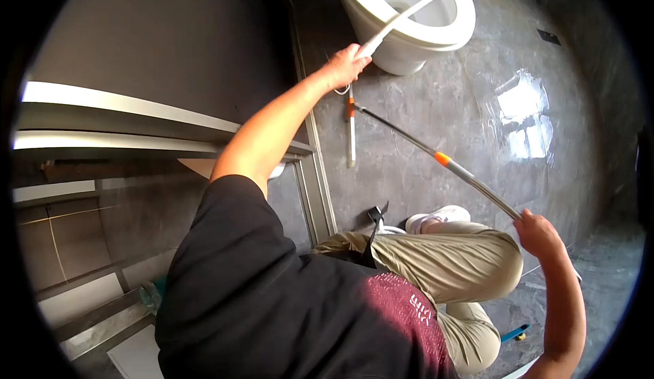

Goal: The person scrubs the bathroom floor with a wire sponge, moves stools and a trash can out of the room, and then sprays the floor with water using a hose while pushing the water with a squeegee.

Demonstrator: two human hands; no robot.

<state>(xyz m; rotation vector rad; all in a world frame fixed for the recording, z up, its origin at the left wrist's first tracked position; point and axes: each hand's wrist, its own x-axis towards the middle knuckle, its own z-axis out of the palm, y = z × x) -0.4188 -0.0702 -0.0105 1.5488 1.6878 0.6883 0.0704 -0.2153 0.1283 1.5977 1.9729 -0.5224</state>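
"How does the left hand [347, 67] sit?"
"At twelve o'clock, fingers wrapped round the thick end of a white rod [417, 7]. The left forearm [283, 120] reaches up toward one o'clock, and the rod runs on toward two, passing in front of the toilet [449, 36]."
"And the right hand [538, 232]?"
"Well apart from the left, between three and four o'clock, closed in a fist round a grey pole [477, 183]. That elbow is bent, the right forearm [564, 290] pointing nearly to twelve."
"Where does the pole lead?"
"Toward ten o'clock, past an orange collar [441, 157], to a narrow head [351, 137] near twelve, over the floor [422, 93]."
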